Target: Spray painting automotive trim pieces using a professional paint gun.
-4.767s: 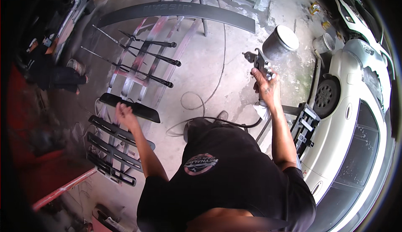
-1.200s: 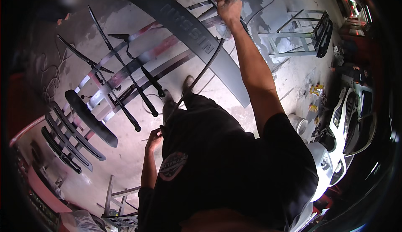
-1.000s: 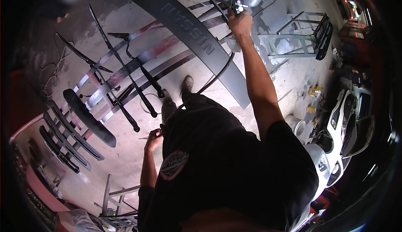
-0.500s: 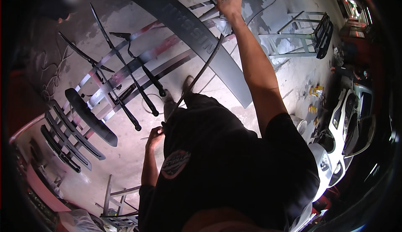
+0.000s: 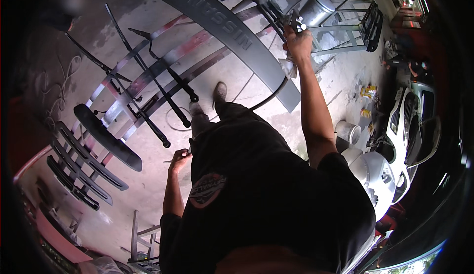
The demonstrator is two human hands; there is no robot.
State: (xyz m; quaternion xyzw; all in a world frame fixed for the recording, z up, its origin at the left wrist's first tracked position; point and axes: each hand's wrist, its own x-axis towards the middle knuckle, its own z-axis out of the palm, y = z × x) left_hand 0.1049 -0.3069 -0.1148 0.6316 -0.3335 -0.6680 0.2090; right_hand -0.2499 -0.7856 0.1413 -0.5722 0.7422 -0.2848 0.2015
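Note:
My right hand (image 5: 299,44) is closed round the grip of a spray gun (image 5: 296,23) with a silver metal cup (image 5: 317,9). From the gun a dark air hose (image 5: 271,97) curves down and passes out of sight behind my trousers. The right end of a long, curved grey car trim panel (image 5: 224,19) with raised lettering lies just below and left of the gun; the two are apart. Low beside my hip, my left hand (image 5: 181,159) has its fingers closed on what looks like the hose, mostly hidden there.
A long rack (image 5: 183,45) carries the panel, several thin dark bars (image 5: 140,64), a dark curved trim piece (image 5: 106,138) and slotted grey trims (image 5: 89,163). Right of me are a metal stand (image 5: 340,28), a bucket (image 5: 348,132), a silver bumper (image 5: 377,175) and a white car (image 5: 402,118).
My right hand and the spray gun have moved right and nearer me, toward the panel's right end. The hose has swung right. My left hand stays low by my hip.

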